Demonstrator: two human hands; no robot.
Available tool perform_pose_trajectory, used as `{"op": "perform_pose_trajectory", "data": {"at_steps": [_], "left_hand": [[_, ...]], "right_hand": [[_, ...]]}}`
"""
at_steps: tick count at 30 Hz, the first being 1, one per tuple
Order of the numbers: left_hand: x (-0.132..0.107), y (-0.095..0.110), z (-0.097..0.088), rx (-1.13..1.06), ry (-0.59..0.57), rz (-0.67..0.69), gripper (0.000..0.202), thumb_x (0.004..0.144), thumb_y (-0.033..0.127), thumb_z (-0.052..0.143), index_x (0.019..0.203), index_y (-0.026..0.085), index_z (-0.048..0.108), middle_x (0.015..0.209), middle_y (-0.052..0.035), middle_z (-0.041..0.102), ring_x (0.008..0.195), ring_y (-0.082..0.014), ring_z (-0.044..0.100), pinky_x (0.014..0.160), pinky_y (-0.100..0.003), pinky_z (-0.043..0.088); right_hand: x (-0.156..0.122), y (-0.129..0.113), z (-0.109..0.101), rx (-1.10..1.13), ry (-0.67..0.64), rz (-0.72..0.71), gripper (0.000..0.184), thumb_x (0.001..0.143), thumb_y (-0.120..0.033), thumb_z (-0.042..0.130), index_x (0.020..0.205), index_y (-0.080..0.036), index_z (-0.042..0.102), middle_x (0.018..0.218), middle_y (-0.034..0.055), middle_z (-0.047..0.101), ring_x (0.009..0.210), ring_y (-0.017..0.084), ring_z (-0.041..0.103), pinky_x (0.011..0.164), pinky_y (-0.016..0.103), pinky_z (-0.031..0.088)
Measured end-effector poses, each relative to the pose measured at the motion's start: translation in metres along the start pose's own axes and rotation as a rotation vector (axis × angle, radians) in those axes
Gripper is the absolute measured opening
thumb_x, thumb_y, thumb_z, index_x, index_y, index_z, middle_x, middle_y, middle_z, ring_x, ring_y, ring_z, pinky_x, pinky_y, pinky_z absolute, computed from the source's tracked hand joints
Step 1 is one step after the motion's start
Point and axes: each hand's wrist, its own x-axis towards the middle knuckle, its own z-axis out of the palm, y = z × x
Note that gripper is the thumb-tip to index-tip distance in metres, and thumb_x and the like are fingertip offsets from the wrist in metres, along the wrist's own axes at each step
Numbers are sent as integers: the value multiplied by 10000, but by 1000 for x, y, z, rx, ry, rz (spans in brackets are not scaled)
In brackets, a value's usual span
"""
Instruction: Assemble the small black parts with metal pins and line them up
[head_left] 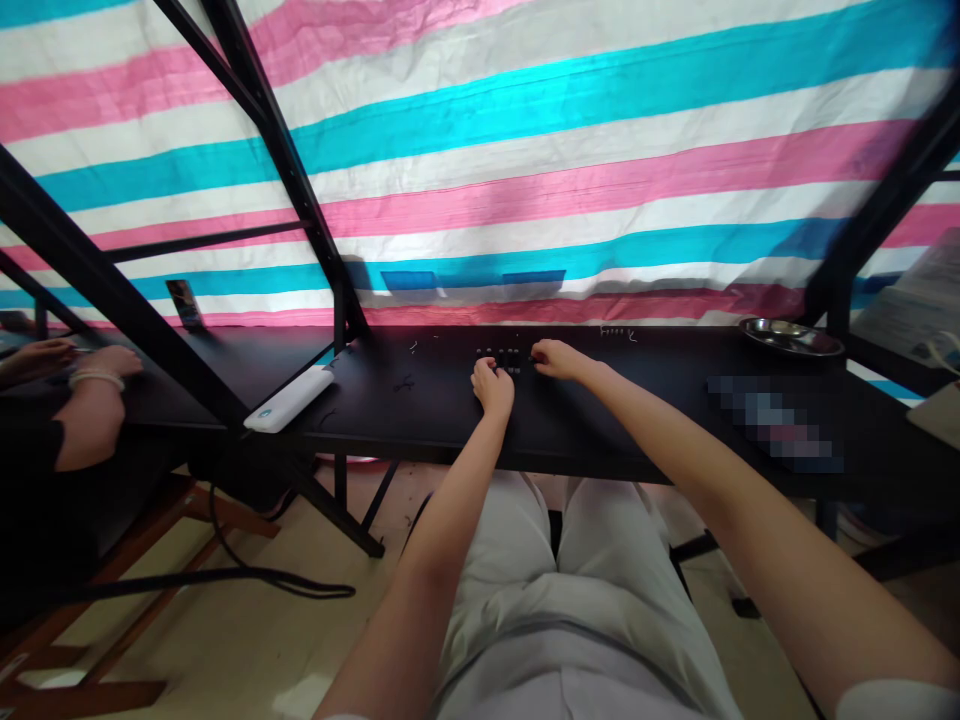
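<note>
Both my hands rest on a black table [420, 410] at a cluster of small dark parts [504, 356] near its far edge. My left hand [492, 385] is curled closed just in front of the cluster; what its fingers hold is hidden. My right hand [553, 358] lies to the right of the parts, fingers pinched together towards them, and whatever is in the pinch is too small to make out. A few more tiny pieces [619, 331] lie farther right along the table's back.
A white flat device [289, 399] lies on the table's left corner. A metal dish [790, 337] stands at the back right. Black frame bars [277, 150] cross in front of a striped tarp. Another person's hands [82, 365] work at the table on the left.
</note>
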Motion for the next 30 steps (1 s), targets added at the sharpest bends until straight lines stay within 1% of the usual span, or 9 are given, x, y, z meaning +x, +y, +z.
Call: {"op": "perform_pose_trajectory", "data": {"at_steps": [3,5,8,11,15,19,24,30], "left_hand": [[1,0,1,-6,2,1,200,779,88,451,929,217,475,1080,-63,597,1069,-232,496,929,-378,392],[1,-1,1,-11,5,4,200,775,85,452,926,214,474,1077,-64,598,1066,-231,497,931,-376,391],[2,-2,2,-19,8,11,201,771,83,456,922,214,474,1069,-63,598,1055,-228,503,930,-373,392],[2,-3,3,-20,10,17,200,767,83,462,918,213,474,1057,-64,598,1050,-225,504,930,-368,392],[3,-4,3,-20,11,22,197,764,84,469,914,211,474,1050,-63,598,1047,-220,505,933,-357,390],[3,-3,3,-21,5,16,193,763,90,476,915,210,477,1048,-59,597,1049,-215,504,933,-354,390],[2,-4,3,-12,-4,23,196,762,102,481,923,215,483,1054,-54,595,1047,-213,508,937,-359,390],[2,-4,2,1,-13,28,199,766,111,475,931,222,486,1065,-53,593,1050,-213,509,927,-367,399]], "right_hand": [[1,8,15,336,151,159,97,744,-197,554,836,-171,538,743,13,604,695,138,583,664,250,428],[2,8,26,527,197,246,94,733,-202,554,816,-180,515,689,-10,587,661,130,583,660,254,441],[2,3,38,649,240,273,110,674,-193,576,746,-193,492,644,-30,562,642,128,571,663,263,448],[2,-5,40,651,296,283,136,616,-185,588,706,-199,487,647,-36,556,640,125,548,670,267,444],[2,-13,38,627,306,288,145,585,-180,581,678,-205,473,637,-43,544,631,121,527,659,260,431],[3,-17,36,584,280,304,156,579,-172,585,659,-206,456,634,-45,537,627,118,515,649,249,419],[2,-18,32,515,216,330,171,588,-148,590,660,-201,445,661,-36,550,639,113,516,646,235,417],[1,-19,30,415,161,354,149,617,-127,599,709,-181,496,717,-15,589,669,114,531,667,232,423]]}}
